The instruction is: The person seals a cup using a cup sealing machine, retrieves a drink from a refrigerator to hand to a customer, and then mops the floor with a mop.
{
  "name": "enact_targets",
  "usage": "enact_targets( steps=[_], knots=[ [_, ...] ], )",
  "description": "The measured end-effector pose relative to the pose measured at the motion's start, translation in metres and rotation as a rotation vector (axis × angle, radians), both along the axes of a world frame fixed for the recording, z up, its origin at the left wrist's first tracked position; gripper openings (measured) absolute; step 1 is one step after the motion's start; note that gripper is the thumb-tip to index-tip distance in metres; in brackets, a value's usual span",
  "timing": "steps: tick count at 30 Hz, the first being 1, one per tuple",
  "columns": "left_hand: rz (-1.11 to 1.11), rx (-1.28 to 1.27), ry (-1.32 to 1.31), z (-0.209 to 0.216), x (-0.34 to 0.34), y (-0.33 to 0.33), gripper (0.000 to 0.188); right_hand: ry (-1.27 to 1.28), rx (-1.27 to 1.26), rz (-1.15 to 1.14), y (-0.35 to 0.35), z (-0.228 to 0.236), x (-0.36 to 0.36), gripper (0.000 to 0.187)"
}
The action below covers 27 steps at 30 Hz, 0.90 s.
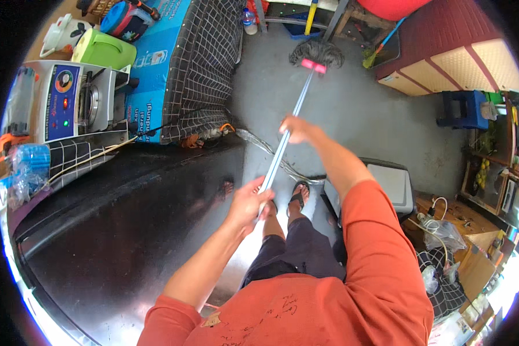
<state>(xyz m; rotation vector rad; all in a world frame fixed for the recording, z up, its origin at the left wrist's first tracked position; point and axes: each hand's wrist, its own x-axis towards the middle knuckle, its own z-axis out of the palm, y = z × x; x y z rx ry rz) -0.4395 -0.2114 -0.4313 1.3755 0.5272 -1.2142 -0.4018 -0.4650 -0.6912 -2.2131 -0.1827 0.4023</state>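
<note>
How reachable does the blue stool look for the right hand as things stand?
Probably not reachable: the right hand is closed around the mop handle, and the blue stool stands well off to the right, seemingly beyond arm's length without a step.

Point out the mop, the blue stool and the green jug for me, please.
Mop (277, 157): head view, on the pole, about midway along it.
Blue stool (473, 109): head view, on its body.
Green jug (93, 51): head view, on its body.
</note>
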Motion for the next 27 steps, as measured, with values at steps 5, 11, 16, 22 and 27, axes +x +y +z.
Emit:
enact_targets(
  steps=[5,11,16,22,27],
  knots=[
    [-0.039,0.18,0.139,0.07,-0.032,0.026,0.057,-0.078,0.142,0.017,0.044,0.043,-0.05,0.016],
    [-0.183,0.142,0.004,-0.035,-0.023,-0.034,0.058,-0.139,-0.093,0.11,-0.05,-0.039,-0.011,0.019],
    [-0.224,0.106,-0.024,-0.036,-0.003,0.003,0.06,-0.079,-0.072,-0.036,-0.001,-0.05,-0.026,0.017],
    [0.115,0.011,0.328,0.069,-0.026,0.119,0.067,-0.011,0.074,-0.024,0.116,0.037,-0.082,0.026],
    [0.187,0.078,0.26,0.029,0.011,0.075,0.06,-0.074,0.118,-0.327,0.068,-0.007,-0.048,0.017]
  ],
)
